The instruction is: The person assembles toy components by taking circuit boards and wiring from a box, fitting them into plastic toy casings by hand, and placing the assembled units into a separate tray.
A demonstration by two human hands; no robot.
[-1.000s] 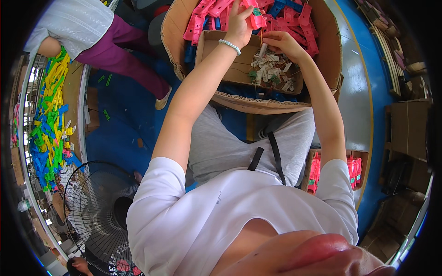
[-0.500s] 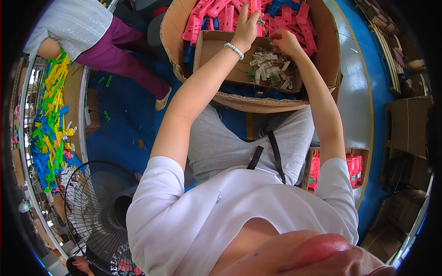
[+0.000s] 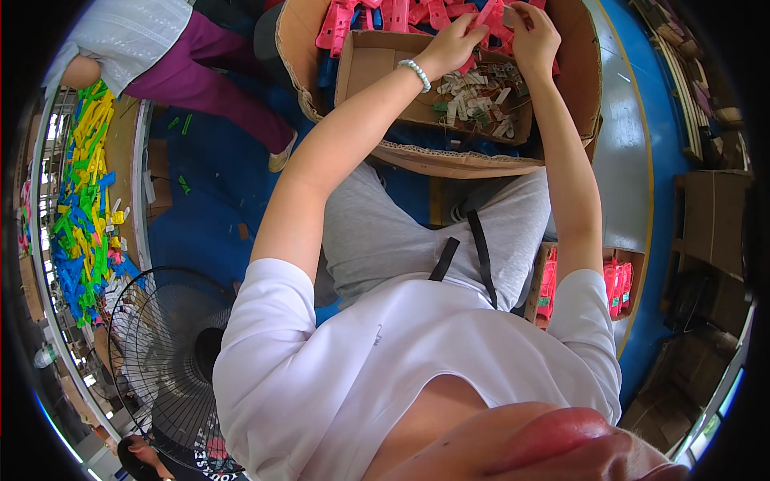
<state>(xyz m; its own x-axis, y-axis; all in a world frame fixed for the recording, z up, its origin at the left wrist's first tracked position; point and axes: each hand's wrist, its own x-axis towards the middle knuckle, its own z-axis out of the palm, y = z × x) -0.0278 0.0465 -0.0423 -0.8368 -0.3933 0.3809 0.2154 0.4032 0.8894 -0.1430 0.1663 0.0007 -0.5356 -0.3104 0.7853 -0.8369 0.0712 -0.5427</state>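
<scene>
At the top of the head view, both my hands meet over a cardboard box. My left hand (image 3: 455, 46), with a beaded bracelet on its wrist, is closed on a pink plastic part (image 3: 491, 14). My right hand (image 3: 536, 38) is closed in a pinch against that part's right side; a small greyish bit shows at its fingertips, too small to name. Below them, a shallow cardboard tray (image 3: 365, 76) holds small white pieces (image 3: 473, 104) with thin wires and some green bits. More pink parts (image 3: 395, 14) and a few blue ones lie behind the tray.
The large round-cornered carton (image 3: 589, 80) surrounds the tray. A box of pink parts (image 3: 618, 284) stands by my right side. To my left are a black fan (image 3: 172, 361), a table heaped with coloured plastic pieces (image 3: 88, 192) and a person in purple trousers (image 3: 216, 88).
My hands have shifted right. The left hand has turned with the pink part toward the right hand, which has risen beside it. The carton sits slightly higher in view.
</scene>
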